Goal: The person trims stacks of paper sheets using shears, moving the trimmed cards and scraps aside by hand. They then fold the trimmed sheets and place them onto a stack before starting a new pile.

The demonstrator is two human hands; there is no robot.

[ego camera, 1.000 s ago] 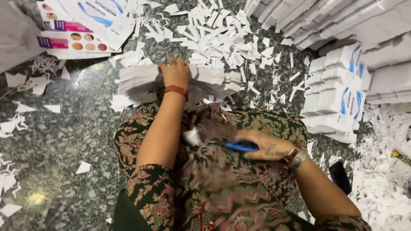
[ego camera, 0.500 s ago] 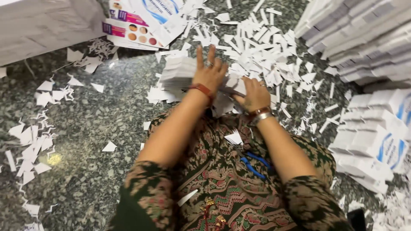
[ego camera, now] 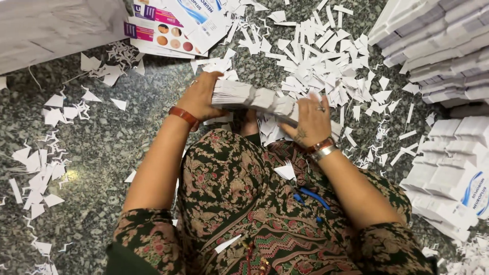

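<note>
Left hand [ego camera: 201,97] and right hand [ego camera: 311,121] gripping a thick stack of white paper cards [ego camera: 254,99]. Below, speckled grey stone floor [ego camera: 117,147], littered with white paper scraps [ego camera: 326,61]. Beside, flat white cardboard boxes [ego camera: 438,40].

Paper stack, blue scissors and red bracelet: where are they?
paper stack [ego camera: 254,97], head view, its top edge.
blue scissors [ego camera: 313,196], head view, a handle on the lap.
red bracelet [ego camera: 184,116], head view, band on left wrist.

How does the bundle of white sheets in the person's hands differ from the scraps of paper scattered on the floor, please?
The bundle of white sheets is one thick, squared-up stack lifted off the floor in the grip of the left hand and right hand; the paper scraps are many small, thin, irregular strips lying loose on the speckled stone floor. Both are white paper.
</note>
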